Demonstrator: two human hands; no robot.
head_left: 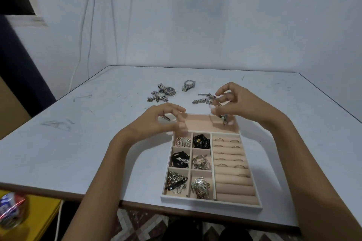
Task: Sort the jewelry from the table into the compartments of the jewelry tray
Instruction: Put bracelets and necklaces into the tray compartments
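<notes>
The jewelry tray (211,203) sits at the lower centre-right of the frame, at the near edge of the white table (78,143). Both hands hover over its far end, at mid-frame.

The right hand (238,103) is above the right part of the long far compartment. Its fingers are curled and its fingertips pinch a small silver piece (224,120) that hangs down into that compartment. Blur hides what kind of piece it is.

The left hand (162,118) is over the tray's far left corner, fingers curled and thumb close to the fingertips. It is blurred, and I cannot tell whether it holds anything. A bit of metal band (166,117) shows just under it, on the table left of the tray.

The six small compartments on the tray's left side each hold jewelry, black beads (201,141) among them. The ring rolls (233,180) on the right carry several rings (218,139) in their upper rows.

Beyond the hands, toward the upper centre, three watches (169,90) lie on the table, two close together at left and one apart at right. A chain bracelet (200,101) lies just left of the right hand's fingertips.

At lower left a can (11,209) lies on a yellow surface (43,213). Cables (86,25) hang on the wall at upper left.
</notes>
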